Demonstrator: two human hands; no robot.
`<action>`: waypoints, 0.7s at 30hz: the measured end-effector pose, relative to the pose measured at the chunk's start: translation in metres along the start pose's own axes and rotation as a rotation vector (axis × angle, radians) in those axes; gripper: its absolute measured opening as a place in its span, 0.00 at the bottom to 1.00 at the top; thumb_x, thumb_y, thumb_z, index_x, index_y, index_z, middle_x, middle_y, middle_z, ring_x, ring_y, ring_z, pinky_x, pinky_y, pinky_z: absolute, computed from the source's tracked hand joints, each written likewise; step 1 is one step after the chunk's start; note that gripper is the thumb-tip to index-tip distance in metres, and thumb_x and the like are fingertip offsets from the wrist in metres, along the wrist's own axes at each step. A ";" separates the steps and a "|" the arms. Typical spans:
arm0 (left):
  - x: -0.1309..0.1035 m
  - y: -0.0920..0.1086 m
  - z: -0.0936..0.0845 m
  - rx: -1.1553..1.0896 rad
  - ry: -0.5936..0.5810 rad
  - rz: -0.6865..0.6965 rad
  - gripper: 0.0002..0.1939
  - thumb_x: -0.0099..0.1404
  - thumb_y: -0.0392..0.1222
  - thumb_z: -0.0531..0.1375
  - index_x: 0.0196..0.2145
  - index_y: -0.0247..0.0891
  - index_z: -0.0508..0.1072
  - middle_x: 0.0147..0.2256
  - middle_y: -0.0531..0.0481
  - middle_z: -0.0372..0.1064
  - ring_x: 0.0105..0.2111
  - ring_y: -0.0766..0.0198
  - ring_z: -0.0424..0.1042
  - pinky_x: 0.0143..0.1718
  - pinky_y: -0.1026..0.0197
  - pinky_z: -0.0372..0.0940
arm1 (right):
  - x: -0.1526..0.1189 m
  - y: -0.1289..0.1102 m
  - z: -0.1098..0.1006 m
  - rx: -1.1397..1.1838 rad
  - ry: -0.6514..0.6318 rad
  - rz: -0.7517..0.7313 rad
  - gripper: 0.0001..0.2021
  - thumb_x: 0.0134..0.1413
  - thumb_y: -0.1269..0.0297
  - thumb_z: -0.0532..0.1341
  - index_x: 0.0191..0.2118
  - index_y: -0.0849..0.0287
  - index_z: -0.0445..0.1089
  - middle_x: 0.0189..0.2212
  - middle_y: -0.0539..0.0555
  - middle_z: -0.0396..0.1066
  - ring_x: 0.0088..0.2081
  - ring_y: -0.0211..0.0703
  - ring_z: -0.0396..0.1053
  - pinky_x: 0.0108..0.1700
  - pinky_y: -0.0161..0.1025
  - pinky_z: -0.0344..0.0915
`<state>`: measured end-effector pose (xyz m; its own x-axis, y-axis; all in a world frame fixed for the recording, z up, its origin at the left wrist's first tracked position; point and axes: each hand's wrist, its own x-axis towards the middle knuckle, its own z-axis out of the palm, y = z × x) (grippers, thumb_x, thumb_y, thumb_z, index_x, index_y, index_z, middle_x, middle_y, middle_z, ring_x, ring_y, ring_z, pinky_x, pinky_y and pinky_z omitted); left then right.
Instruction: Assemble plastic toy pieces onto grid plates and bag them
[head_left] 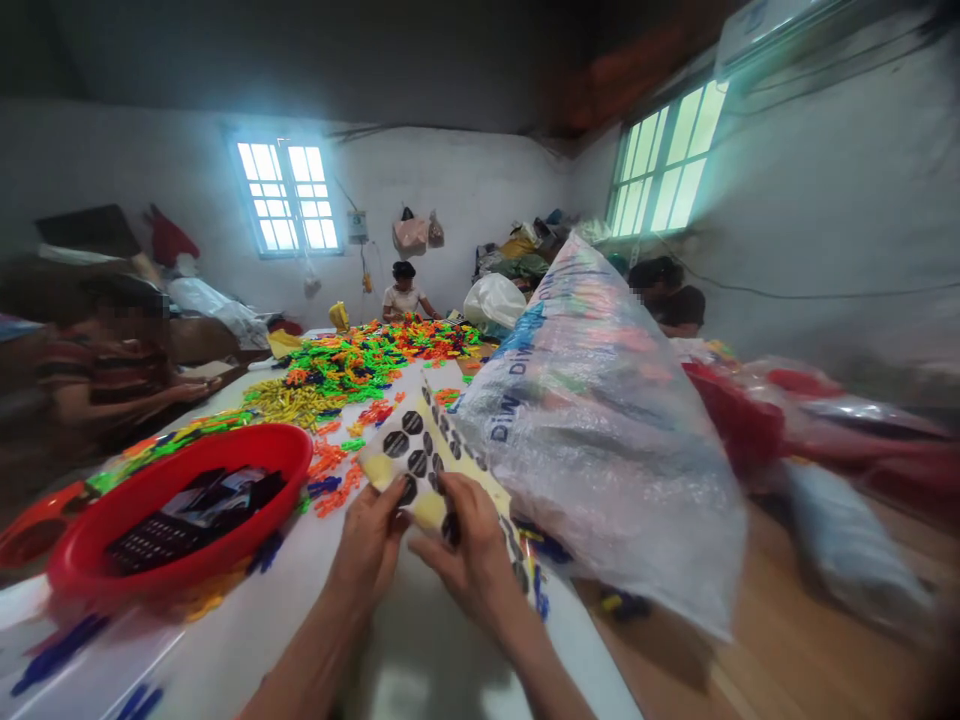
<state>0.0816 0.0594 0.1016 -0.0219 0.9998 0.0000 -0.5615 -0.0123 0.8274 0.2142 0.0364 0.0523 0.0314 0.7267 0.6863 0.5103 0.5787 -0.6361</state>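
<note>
A pale yellow-white sheet of stickers (406,477) with dark, roughly octagonal labels is held up over the white table (262,640). My left hand (373,535) pinches its near left edge between thumb and fingers. On the other side, my right hand (474,545) grips the sheet, its fingertips close to a dark label. The sheet is bent, and part of it runs down behind my right hand. Whether a single label sits between my fingertips is too small to tell.
Left of my hands stands a red basin (300,450) holding dark printed cards. Small coloured plastic pieces (345,365) are heaped farther back. A large translucent plastic bag (600,470) stands close on the right. Other people sit at the left, far end and right.
</note>
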 end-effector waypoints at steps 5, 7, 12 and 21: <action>0.004 0.017 -0.025 -0.028 -0.034 0.027 0.26 0.53 0.40 0.67 0.51 0.44 0.70 0.49 0.48 0.73 0.50 0.53 0.70 0.47 0.53 0.71 | -0.014 0.055 -0.028 0.125 0.274 0.388 0.30 0.51 0.52 0.63 0.58 0.58 0.61 0.56 0.64 0.62 0.57 0.57 0.61 0.58 0.58 0.58; 0.003 0.014 -0.027 -0.009 -0.032 0.018 0.27 0.55 0.41 0.66 0.53 0.46 0.69 0.50 0.49 0.72 0.53 0.51 0.68 0.50 0.51 0.70 | -0.016 0.070 -0.030 0.264 0.286 0.530 0.33 0.48 0.52 0.64 0.59 0.58 0.59 0.54 0.64 0.64 0.54 0.57 0.66 0.54 0.55 0.64; -0.001 0.007 -0.030 0.066 -0.025 0.023 0.30 0.54 0.44 0.66 0.55 0.47 0.67 0.50 0.47 0.72 0.56 0.49 0.65 0.51 0.48 0.68 | -0.011 0.064 -0.035 0.572 0.264 0.632 0.38 0.45 0.55 0.66 0.62 0.58 0.54 0.52 0.63 0.68 0.50 0.55 0.70 0.49 0.52 0.69; 0.002 0.048 -0.063 0.493 -0.023 0.094 0.42 0.46 0.44 0.72 0.57 0.42 0.63 0.44 0.44 0.75 0.42 0.55 0.75 0.40 0.61 0.72 | 0.013 0.041 -0.084 0.648 0.121 0.467 0.27 0.42 0.59 0.68 0.52 0.54 0.67 0.45 0.55 0.73 0.49 0.50 0.69 0.52 0.47 0.66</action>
<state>0.0026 0.0592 0.1054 -0.0327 0.9949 0.0950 -0.0997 -0.0979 0.9902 0.3077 0.0385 0.0649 0.2295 0.9230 0.3089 -0.1773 0.3517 -0.9192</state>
